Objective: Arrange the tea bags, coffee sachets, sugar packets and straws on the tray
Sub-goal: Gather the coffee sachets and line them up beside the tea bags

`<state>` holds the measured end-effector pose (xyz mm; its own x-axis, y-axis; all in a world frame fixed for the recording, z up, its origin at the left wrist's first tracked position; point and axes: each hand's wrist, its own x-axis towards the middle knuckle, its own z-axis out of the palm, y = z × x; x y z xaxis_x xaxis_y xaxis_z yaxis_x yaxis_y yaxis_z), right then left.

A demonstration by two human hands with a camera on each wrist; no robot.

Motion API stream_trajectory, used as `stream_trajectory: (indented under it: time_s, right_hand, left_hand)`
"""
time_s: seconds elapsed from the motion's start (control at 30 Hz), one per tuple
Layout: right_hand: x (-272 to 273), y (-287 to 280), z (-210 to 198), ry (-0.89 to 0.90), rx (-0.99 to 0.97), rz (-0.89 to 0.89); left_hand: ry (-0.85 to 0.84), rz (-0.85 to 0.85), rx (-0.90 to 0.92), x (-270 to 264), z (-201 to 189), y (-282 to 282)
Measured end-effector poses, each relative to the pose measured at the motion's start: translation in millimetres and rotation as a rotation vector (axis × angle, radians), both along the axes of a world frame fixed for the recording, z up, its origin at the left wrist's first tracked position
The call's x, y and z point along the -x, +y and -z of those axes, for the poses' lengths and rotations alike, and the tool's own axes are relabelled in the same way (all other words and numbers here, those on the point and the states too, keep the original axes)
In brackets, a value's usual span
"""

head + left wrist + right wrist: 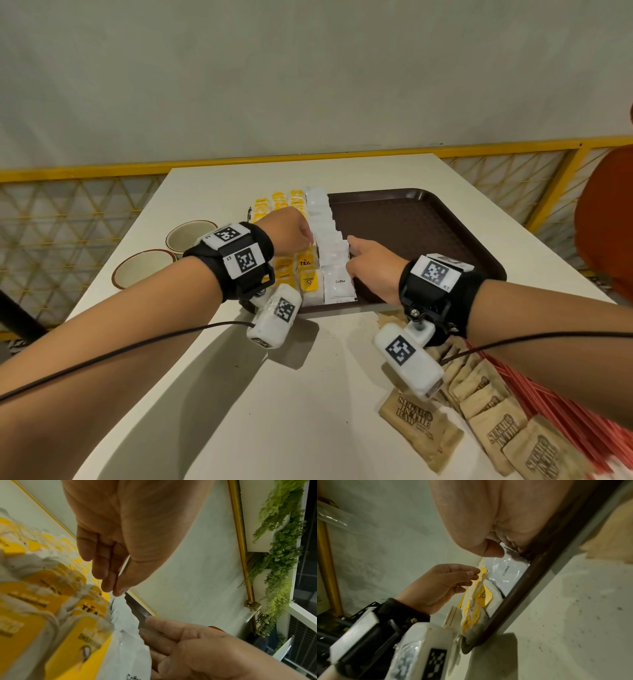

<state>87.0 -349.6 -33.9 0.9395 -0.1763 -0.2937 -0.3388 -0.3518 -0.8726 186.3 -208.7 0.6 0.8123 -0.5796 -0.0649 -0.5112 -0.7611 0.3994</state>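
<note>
Head view shows the tray on the surface. Tea bags fill its left side, and coffee sachets sit in a row just right of them. The left hand pinches a sachet's edge. The right hand has curled fingers that push the row straight and hold nothing. Sugar packets and straws lie off the tray, near its front right corner. About half looks done.
</note>
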Motion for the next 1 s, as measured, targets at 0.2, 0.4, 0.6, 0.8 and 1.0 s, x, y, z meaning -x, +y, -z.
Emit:
stream_trajectory:
  time_s: [0.2,0.4,0.6,0.8,1.0]
  right_hand:
    - [-12.4,-5.2,1.6,0.007,0.008,0.031]
    - [-26.9,-10.7,4.4,0.001,-0.044,0.038]
    - [-40.5,-15.9,4.2,-0.031,-0.027,0.083]
    - [-50.3,-12.8,9.3,-0.014,-0.053,0.069]
    - [-55.5,-15.1,12.3,-0.023,-0.067,0.089]
  left_hand:
    - [0.019,-0.019,0.006,-4.6,-0.9,0.7]
    - [0.031,-0.058,0.042,-11.8,-4.8,-5.7]
    - [0.043,-0.065,0.018,-18.3,-0.4,-15.7]
    - [0.013,-0.12,-0.072,-27.8,5.9,-17.5]
    - [-0.003,-0.127,-0.083,-31.2,0.9,-15.6]
